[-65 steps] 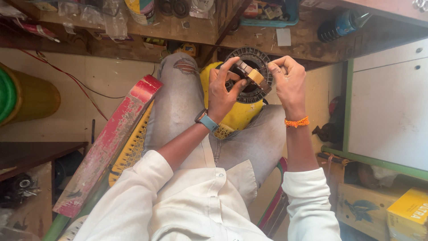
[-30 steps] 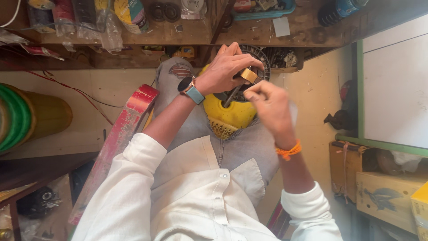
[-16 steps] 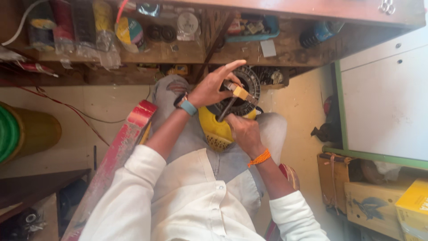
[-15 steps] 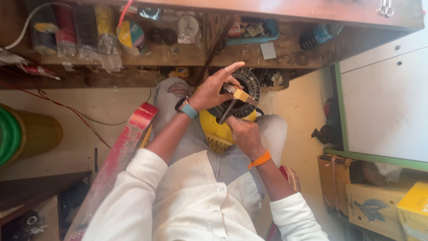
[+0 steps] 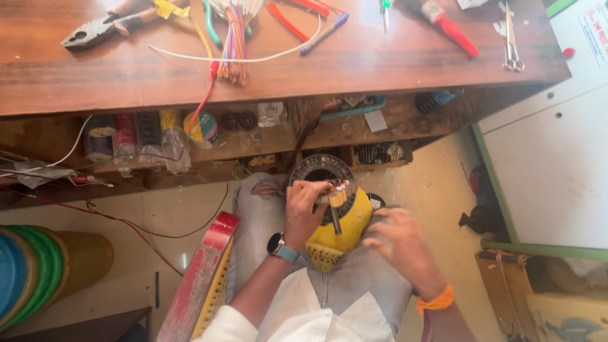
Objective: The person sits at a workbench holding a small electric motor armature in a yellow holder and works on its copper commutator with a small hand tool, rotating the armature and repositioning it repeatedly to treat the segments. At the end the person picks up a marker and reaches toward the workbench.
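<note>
Now left fingers [image 5: 304,192] pinch a small tool [image 5: 335,209] above the yellow housing [image 5: 335,237].

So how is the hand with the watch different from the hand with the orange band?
The left hand, the one with the watch, pinches a small tool against the dark ring; the right hand, the one with the orange band, holds nothing. The left hand is raised, while the right hand rests on the lap beside the yellow part. Both are bare.
</note>
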